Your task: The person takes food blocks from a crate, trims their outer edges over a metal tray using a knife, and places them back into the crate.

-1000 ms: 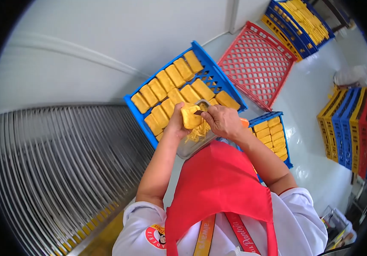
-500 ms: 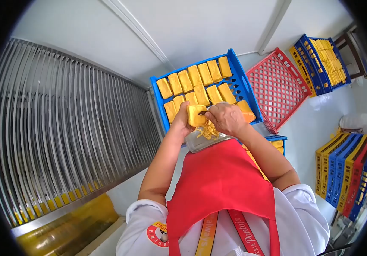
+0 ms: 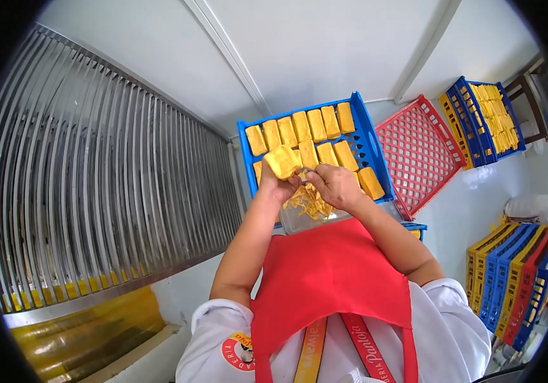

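Observation:
My left hand (image 3: pixel 278 186) is closed around a yellow loaf-shaped block (image 3: pixel 283 162), lifted and tilted above a blue crate. My right hand (image 3: pixel 338 184) grips a small knife (image 3: pixel 304 173), mostly hidden by the fingers, its visible part against the block's lower right edge. Thin yellow shavings (image 3: pixel 311 203) lie heaped below both hands in a clear plastic tub (image 3: pixel 294 223), close against the red apron. Rows of similar yellow blocks (image 3: pixel 308 154) fill much of the blue crate (image 3: pixel 368 137) just beyond my hands.
A slatted metal rack (image 3: pixel 114 166) stands along the left. Beside the blue crate leans a red lattice crate (image 3: pixel 417 153). Farther right are a dark blue crate (image 3: pixel 478 121) of yellow pieces and a stack of coloured crates (image 3: pixel 510 274). A white wall (image 3: pixel 325 51) closes off the back.
The block has tilted and shifted left and up in my left hand. My right hand has come slightly down, its knife now at the block's lower edge. The view has shifted a little.

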Available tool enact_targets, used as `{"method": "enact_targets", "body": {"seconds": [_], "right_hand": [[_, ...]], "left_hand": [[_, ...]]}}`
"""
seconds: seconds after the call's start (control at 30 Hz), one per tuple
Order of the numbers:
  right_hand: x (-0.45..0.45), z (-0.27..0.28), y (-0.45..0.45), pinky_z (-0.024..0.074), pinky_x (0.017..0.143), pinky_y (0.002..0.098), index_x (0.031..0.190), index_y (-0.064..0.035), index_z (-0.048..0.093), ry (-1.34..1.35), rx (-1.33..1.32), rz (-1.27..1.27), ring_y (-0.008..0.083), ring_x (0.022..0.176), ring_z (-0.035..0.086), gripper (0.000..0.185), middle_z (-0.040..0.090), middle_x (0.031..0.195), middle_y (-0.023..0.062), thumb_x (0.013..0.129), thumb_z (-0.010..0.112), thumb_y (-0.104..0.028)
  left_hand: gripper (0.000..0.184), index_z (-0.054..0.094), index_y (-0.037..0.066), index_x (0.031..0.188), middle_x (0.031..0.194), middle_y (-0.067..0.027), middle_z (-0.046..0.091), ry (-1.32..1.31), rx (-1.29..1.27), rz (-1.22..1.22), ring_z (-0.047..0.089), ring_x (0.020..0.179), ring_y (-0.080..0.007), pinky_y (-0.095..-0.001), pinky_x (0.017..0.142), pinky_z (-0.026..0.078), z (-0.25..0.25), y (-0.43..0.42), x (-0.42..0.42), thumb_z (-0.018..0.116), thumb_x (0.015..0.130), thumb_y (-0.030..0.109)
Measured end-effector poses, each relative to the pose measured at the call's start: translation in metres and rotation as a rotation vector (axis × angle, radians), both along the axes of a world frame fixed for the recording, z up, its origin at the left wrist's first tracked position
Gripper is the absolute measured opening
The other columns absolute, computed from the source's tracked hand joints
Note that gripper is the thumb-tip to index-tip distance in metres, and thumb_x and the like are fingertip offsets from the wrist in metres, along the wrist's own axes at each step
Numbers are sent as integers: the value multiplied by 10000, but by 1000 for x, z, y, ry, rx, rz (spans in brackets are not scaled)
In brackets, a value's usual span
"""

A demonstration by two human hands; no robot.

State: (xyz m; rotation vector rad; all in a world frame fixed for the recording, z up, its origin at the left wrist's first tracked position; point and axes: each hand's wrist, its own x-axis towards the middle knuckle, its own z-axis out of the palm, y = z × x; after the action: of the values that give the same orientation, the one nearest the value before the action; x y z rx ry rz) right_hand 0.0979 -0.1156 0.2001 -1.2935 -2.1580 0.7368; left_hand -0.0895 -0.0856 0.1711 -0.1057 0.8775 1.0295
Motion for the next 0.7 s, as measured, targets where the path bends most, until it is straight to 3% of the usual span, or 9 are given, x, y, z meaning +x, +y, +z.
{"method": "enact_targets", "body": {"seconds": [0.07, 0.13, 0.33, 0.4, 0.47, 0.53, 0.6, 0.63, 0.7], "right_hand": [[-1, 3, 4, 475, 613, 507, 794, -38, 592, 26, 3, -45, 426, 716, 617, 381, 623, 749, 200, 989, 528, -359], [-3, 6, 9, 482, 701, 533, 866, -34, 608, -3, -92, -40, 448, 797, 631, 416, 650, 803, 236, 992, 468, -404], [-3, -2, 19, 489, 707, 526, 875, -21, 604, 59, -132, 101, 451, 810, 634, 455, 653, 822, 249, 978, 491, -450], [-4, 10, 16, 495, 713, 522, 872, -20, 607, -9, -122, 110, 448, 809, 637, 488, 656, 818, 245, 968, 496, -486], [-7, 14, 14, 500, 720, 518, 869, -19, 610, -79, -108, 122, 445, 808, 641, 522, 659, 815, 241, 958, 500, -521], [-13, 10, 10, 489, 635, 499, 784, -4, 583, -19, -93, 39, 442, 726, 626, 581, 631, 728, 232, 926, 547, -567], [-16, 10, 7, 494, 637, 503, 775, -9, 585, -54, -99, 55, 439, 718, 627, 590, 627, 715, 231, 930, 532, -576], [-17, 10, 7, 499, 639, 506, 765, -13, 586, -89, -106, 67, 437, 710, 628, 600, 622, 702, 229, 934, 517, -585], [-17, 14, 6, 506, 650, 498, 784, -24, 609, -101, -118, 91, 418, 721, 640, 591, 634, 718, 213, 904, 555, -600]], "left_hand": [[446, 595, 132, 991, 817, -66, 649, -91, -98, -26, 580, 531, -169, -205, 354, 444, -8, -7, -5, 412, 931, 534], [451, 606, 65, 947, 795, -86, 656, -144, -61, 22, 589, 528, -187, -215, 383, 474, -2, -13, 5, 484, 925, 499], [348, 594, 94, 962, 788, -47, 630, -235, 27, 82, 624, 611, -184, -296, 431, 531, 5, -10, 18, 484, 956, 424], [370, 581, 123, 967, 807, -35, 631, 22, 49, 144, 628, 661, -188, -289, 498, 530, 35, -11, 32, 388, 965, 439], [352, 579, 123, 951, 820, -33, 625, 4, 121, 160, 626, 697, -196, -317, 535, 528, 11, -6, 26, 383, 960, 414], [335, 578, 122, 936, 834, -30, 619, -11, 192, 177, 624, 732, -203, -345, 573, 527, 1, -4, 24, 378, 954, 390], [331, 609, 92, 1024, 931, -75, 648, -14, 225, 253, 648, 835, -248, -408, 741, 558, -3, -4, 25, 442, 954, 369], [331, 609, 92, 1024, 931, -75, 648, -15, 227, 257, 648, 835, -248, -408, 741, 558, -6, -5, 23, 442, 954, 369], [391, 608, 81, 1058, 990, -81, 648, 143, 268, 236, 643, 880, -247, -438, 774, 548, -17, -5, 17, 415, 957, 406]]}}
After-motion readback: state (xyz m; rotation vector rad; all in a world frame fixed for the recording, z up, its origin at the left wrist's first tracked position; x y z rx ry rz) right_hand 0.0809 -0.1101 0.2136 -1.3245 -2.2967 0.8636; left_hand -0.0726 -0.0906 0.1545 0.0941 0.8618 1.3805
